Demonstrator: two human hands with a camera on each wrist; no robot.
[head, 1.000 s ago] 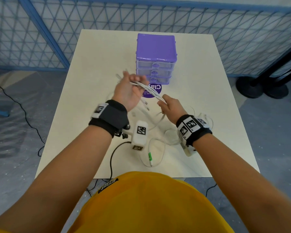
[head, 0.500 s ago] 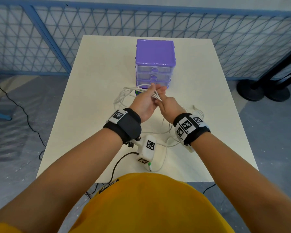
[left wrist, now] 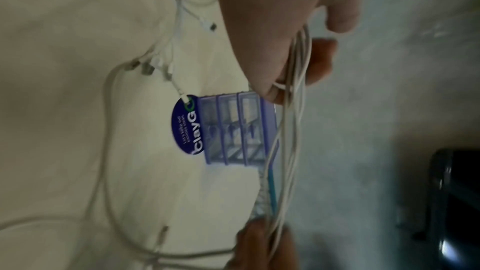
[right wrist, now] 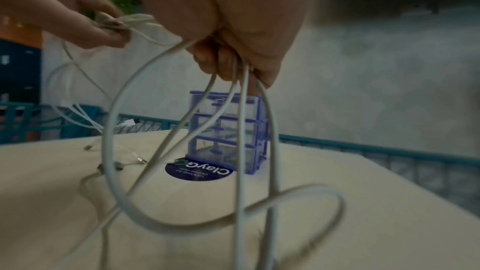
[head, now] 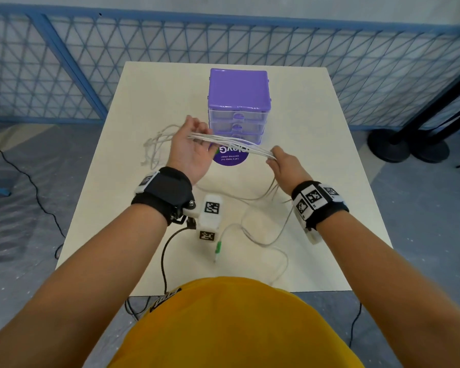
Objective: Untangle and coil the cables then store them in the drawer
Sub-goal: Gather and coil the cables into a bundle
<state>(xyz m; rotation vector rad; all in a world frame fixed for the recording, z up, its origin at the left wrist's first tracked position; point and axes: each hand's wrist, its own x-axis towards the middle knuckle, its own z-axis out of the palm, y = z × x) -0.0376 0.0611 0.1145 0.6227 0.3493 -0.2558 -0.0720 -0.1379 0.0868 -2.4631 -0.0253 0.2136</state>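
the left hand [head: 194, 152] was held up over the worktop [head: 149, 102], and its grip was closed on a bunch of white cables [head: 231, 143]. the right hand [head: 283, 163] pinched the same bunch a little way off, so the strands ran in a flat band between the two hands, in the air in front of the purple drawers [head: 239, 102]. from the left hand, more loops and plug ends hung down toward the far left of the worktop. from the right hand, long loose loops dropped to the worktop near the person's body, and one end had a small green plug [head: 218, 247]. a round purple sticker [head: 230, 156] lay on the worktop just in front of the drawers. all three drawers looked shut, so nothing was put away yet, and the coiling looked only partly done. the cables looked light, thin and soft. they would bend and flop easily and could slip through fingers or spring out of a loop, so i think they need a firm pinch on the whole bunch, not on one strand. the plug ends were the hard bits, and they could catch on other loops. a good place to hold seemed to be the middle of the bunch, where the strands lay side by side. the loose tails could be pulled in slowly. a quick tug might tighten a knot. how many cables there were, i could not tell.
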